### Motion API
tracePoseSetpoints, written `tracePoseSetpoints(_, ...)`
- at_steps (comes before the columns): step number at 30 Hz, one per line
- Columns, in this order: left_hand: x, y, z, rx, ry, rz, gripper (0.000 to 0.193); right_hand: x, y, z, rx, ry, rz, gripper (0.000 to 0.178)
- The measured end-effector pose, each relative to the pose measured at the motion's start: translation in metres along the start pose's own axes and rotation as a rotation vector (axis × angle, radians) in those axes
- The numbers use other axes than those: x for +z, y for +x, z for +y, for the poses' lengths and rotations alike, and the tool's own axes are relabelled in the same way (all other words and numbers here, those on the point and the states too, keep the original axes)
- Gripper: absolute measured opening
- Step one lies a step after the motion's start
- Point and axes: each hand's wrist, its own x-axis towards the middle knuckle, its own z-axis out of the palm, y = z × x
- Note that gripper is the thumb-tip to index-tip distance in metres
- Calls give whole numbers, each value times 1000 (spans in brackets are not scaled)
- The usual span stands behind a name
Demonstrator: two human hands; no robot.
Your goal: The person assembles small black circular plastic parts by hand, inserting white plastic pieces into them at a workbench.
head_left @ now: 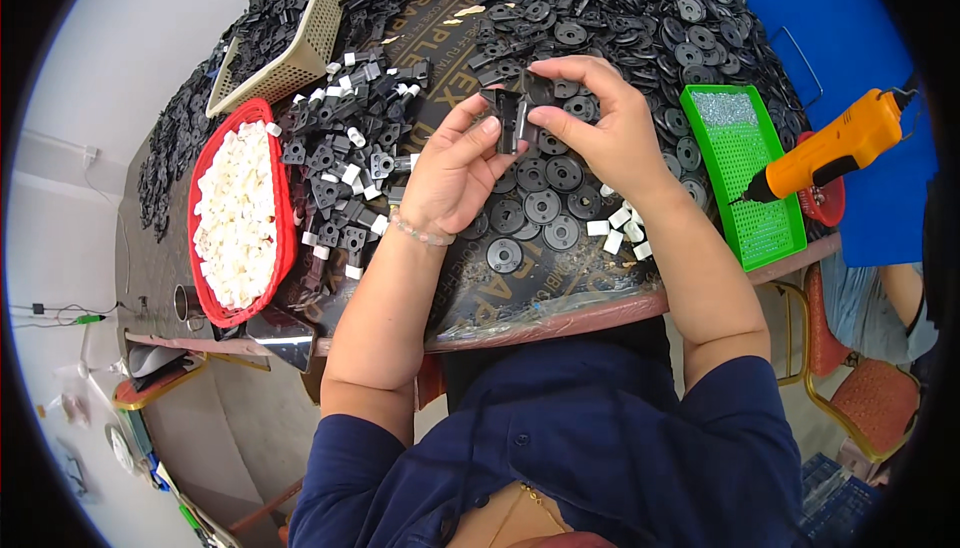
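Note:
In front of me, above the tabletop, my left hand is closed around a small black plastic part. The thumb and fingers of my right hand pinch the same black part from the other side. Whether it is one piece or two pressed together, I cannot make out. Black round discs lie under and beside my right hand. Left of my left hand is a heap of black brackets with white blocks fitted in them. Loose white blocks lie near my right forearm.
A red basket of white pieces and a beige crate stand left. At right, an orange electric screwdriver hangs over a green tray of small screws, beside a blue panel. Black parts cover the table's far side.

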Motion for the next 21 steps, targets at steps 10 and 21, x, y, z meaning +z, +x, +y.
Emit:
tracePoseSetpoints(10,2,-2,-5,-49,45,-27,30,6,-6,5,-190,-117,-69,39)
tracePoseSetpoints(21,7,-7,-8,256,1029,110,25,-16,4,4,411,197,-349,25)
